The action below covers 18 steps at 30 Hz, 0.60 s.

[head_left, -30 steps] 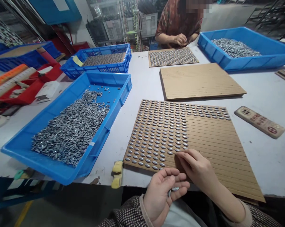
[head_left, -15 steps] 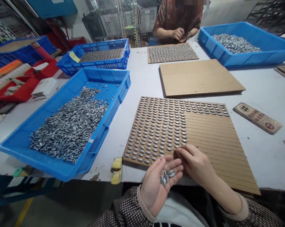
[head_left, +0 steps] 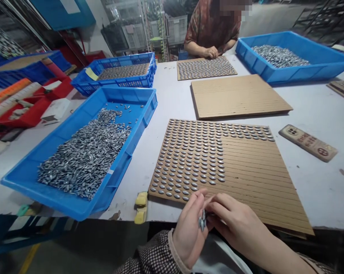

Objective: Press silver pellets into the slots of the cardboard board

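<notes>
My left hand (head_left: 190, 228) is cupped around several small grey, pointed-oval metal pieces (head_left: 202, 221), just in front of the cardboard's near edge. My right hand (head_left: 234, 219) meets it from the right, its fingers bent together at the left palm; what they pinch, if anything, is hidden. Beyond both hands lies a cardboard sheet (head_left: 254, 179) with slits across it. Rows of the same shiny ovals (head_left: 189, 160) cover its left part and a strip along the far edge, while the right part shows bare board.
To the left, a blue tray (head_left: 132, 146) holds a heap of loose ovals. Stacked cardboard (head_left: 240, 97) lies behind the sheet, a printed bar (head_left: 308, 142) at right, a yellow block (head_left: 141, 207) at the table edge. Opposite, a co-worker's hand (head_left: 211, 52) touches another filled board.
My right hand has moved from the board back to my left hand, which has turned and closed more around the pieces. An added oval shows near the right hand's former place.
</notes>
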Motion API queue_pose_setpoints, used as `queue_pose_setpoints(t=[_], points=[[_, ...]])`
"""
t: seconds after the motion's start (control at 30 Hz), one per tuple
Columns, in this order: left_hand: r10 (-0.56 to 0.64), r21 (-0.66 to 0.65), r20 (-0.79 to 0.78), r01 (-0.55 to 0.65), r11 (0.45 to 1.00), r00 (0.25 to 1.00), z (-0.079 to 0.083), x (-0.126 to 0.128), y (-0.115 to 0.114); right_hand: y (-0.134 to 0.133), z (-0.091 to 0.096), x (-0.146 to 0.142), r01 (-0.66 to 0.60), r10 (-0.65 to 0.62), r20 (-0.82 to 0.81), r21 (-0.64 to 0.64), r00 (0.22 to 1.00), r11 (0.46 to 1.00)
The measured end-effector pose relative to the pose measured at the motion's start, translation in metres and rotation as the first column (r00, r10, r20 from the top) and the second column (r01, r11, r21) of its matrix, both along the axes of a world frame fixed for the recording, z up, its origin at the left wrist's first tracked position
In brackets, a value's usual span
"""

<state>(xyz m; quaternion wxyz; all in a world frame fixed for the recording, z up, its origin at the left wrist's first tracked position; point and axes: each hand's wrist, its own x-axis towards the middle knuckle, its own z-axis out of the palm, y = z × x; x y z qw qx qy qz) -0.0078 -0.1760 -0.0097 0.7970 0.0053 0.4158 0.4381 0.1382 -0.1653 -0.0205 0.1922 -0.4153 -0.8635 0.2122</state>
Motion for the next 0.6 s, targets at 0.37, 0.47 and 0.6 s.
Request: queue_pose_setpoints(t=[0.37, 0.47, 0.6], points=[[-0.125, 0.035, -0.066, 0.127, 0.991, 0.99, -0.002, 0.001, -0.01, -0.009, 0.0, 0.001, -0.039, 0.034, 0.1, 0.051, 0.994, 0.998], [-0.123, -0.003, -0.043, 0.123, 0.992, 0.991, -0.003, 0.003, -0.009, -0.005, 0.003, 0.004, -0.055, 0.055, 0.019, -0.017, 0.998, 0.998], [-0.112, 0.018, -0.01, 0.112, 0.994, 0.994, -0.005, 0.005, -0.008, 0.0, 0.005, 0.013, 0.006, -0.015, -0.084, -0.104, 0.996, 0.995]])
